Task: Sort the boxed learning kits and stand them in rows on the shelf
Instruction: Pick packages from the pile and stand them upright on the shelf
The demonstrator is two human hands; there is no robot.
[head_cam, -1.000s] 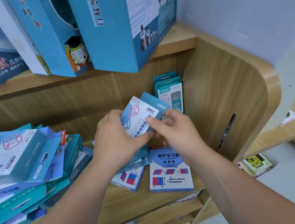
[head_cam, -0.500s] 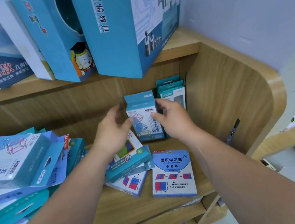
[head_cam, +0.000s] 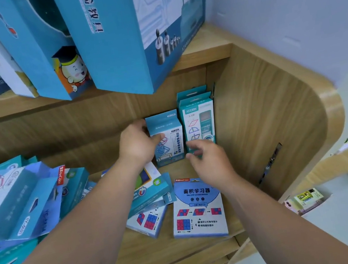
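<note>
Likely light, stiff box (head_cam: 167, 142) being gripped at sides by left hand (head_cam: 136, 146); right hand (head_cam: 211, 163) being held slack, empty.

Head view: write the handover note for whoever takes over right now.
Left hand grips the upright box, which stands at the back of the shelf beside the tall kits.
Right hand is open and holds nothing.
Done: box and tall kits stand in a row by the right wall.
Left: area kit, cube kit and the pile at left lie flat, unsorted.
</note>
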